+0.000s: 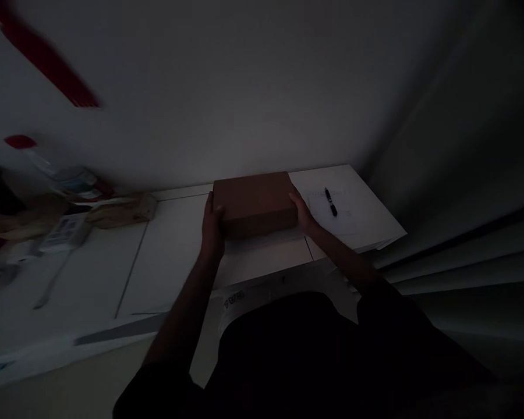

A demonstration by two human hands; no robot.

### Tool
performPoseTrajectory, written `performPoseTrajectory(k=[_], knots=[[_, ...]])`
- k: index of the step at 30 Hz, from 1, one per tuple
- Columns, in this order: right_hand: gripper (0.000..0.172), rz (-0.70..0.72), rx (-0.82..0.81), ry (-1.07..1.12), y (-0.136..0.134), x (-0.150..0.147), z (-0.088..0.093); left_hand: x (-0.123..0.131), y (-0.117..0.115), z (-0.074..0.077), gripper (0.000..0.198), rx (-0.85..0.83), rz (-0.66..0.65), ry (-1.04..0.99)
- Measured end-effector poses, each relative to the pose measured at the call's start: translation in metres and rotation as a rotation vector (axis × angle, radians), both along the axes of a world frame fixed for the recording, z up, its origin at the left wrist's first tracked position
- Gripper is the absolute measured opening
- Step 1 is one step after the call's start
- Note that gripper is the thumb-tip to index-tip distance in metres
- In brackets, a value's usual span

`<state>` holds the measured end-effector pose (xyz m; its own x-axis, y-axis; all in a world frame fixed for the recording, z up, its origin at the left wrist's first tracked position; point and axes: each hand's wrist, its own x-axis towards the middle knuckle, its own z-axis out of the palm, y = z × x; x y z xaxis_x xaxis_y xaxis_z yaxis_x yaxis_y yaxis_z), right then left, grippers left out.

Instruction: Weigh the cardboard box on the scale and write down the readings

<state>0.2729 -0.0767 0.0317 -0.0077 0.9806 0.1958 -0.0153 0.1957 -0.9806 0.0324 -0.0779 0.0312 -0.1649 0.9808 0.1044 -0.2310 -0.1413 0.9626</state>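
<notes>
A closed brown cardboard box is held between my two hands over the white table. My left hand grips its left side, with the thumb at the front corner. On the box's right side, my right hand presses with its fingers at the edge. Whether the box rests on the table or is slightly raised, I cannot tell. Just right of my right hand, a black pen lies on a spiral notebook page.
At the left stand a bottle with a red cap, a jar, a brown package and a small white box. A wall rises behind the table, and dark curtains hang at the right.
</notes>
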Motion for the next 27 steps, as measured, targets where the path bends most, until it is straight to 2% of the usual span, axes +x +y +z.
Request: performPoseTrajectory(k=[5, 9, 13, 16, 20, 27], knots=[[0.082, 0.096, 0.051, 0.029, 0.007, -0.029, 0.011, -0.027, -0.015, 0.017, 0.08, 0.01, 0.086, -0.047], [0.083, 0.247, 0.094, 0.009, 0.022, -0.067, 0.02, -0.062, -0.031, 0.028, 0.076, 0.056, 0.179, -0.059], [0.085, 0.374, 0.134, -0.056, 0.038, -0.112, 0.018, -0.099, -0.049, 0.031, 0.075, 0.072, 0.285, -0.061], [0.086, 0.468, 0.15, -0.057, 0.044, -0.145, 0.013, -0.124, -0.064, 0.027, 0.075, 0.089, 0.366, -0.03], [0.082, 0.577, 0.13, -0.02, 0.041, -0.178, 0.005, -0.152, -0.08, 0.014, 0.078, 0.071, 0.453, -0.014], [0.082, 0.619, 0.056, -0.018, 0.035, -0.21, -0.012, -0.179, -0.093, -0.007, 0.09, -0.013, 0.543, -0.03]])
